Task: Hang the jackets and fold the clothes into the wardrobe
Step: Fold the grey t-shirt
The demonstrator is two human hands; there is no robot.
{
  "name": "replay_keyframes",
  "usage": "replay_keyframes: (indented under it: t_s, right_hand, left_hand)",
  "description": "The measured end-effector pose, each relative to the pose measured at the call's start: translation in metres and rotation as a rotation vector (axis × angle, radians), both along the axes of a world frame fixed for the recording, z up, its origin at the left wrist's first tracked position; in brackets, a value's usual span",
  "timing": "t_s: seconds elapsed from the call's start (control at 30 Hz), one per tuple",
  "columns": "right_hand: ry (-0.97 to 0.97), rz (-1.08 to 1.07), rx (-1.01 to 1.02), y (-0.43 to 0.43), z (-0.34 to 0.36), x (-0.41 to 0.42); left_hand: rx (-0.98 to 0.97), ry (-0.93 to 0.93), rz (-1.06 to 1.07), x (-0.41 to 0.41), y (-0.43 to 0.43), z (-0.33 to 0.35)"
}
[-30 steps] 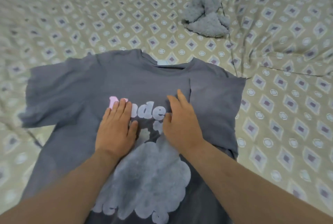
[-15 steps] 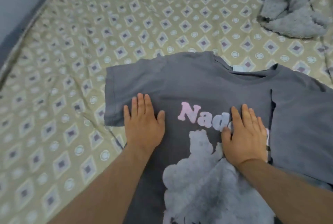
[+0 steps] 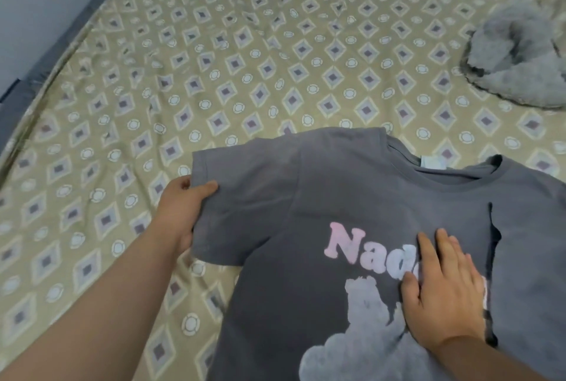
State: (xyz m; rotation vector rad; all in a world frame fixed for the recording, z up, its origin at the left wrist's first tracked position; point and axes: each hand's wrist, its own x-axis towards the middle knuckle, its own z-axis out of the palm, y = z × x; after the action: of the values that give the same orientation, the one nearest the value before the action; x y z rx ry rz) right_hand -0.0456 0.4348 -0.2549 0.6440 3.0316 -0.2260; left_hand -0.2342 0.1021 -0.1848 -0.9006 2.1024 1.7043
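grey T-shirt (image 3: 352, 197) face up at near right of the bed (image 3: 245, 74), its right side folded in | my left hand (image 3: 180, 212) pinches the left sleeve hem | my right hand (image 3: 444, 295) lies flat on the print, fingers together | bed surface stretches from sleeve to its left edge | fluffy grey cloth (image 3: 514, 59) at far right edge

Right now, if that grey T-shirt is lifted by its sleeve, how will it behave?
Probably floppy: the T-shirt creases where the left hand pinches its sleeve. Likely light, being thin. The right hand pressing flat should stop sliding.
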Motion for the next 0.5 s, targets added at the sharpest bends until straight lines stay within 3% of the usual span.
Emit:
replay_keyframes:
  t_s: [0.07, 0.17, 0.33, 0.5]
  right_hand:
    - [0.001, 0.007, 0.008, 0.002, -0.001, 0.0]
    - [-0.001, 0.012, 0.017, 0.003, -0.002, 0.0]
    - [-0.029, 0.02, 0.035, 0.003, -0.002, -0.001]
    - [-0.009, 0.025, 0.027, 0.003, -0.002, -0.001]
  left_hand:
    - [0.194, -0.009, 0.039, -0.003, 0.004, 0.012]
    - [0.236, 0.099, -0.053, -0.004, 0.032, 0.034]
    - [-0.168, 0.279, -0.521, 0.018, 0.136, 0.044]
    - [-0.581, 0.206, -1.01, 0.045, 0.202, 0.001]
